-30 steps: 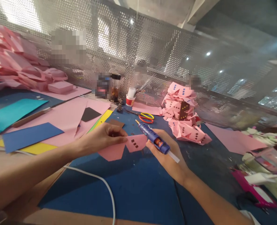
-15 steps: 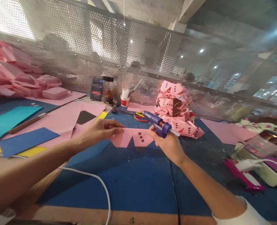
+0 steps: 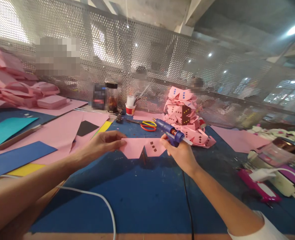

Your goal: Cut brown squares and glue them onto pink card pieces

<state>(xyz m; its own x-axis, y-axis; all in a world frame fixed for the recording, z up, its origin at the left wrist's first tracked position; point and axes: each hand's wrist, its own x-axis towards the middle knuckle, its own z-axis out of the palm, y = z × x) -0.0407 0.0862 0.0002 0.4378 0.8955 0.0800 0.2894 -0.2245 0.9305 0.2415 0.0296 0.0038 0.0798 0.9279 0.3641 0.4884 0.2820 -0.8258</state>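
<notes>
My left hand (image 3: 102, 144) pinches the left end of a pink paper cutout (image 3: 142, 147) with small dark squares on it, held just above the blue table mat (image 3: 137, 196). My right hand (image 3: 181, 154) grips a blue hot glue gun (image 3: 171, 132), nozzle pointing up and left, and its fingers also touch the cutout's right end. The gun's black cord (image 3: 187, 203) trails toward me.
A heap of finished pink pieces (image 3: 186, 118) stands behind the gun. Red and yellow scissors (image 3: 147, 125), a paper cup (image 3: 130, 107) and jars sit by the perforated metal screen. Pink, blue, yellow and teal sheets lie left. A white cable (image 3: 97, 200) crosses the front left; glue gear lies right.
Both hands lifted the pink cutout slightly and spread it flat between them. The glue gun swung from lying along my palm to standing more upright behind the paper.
</notes>
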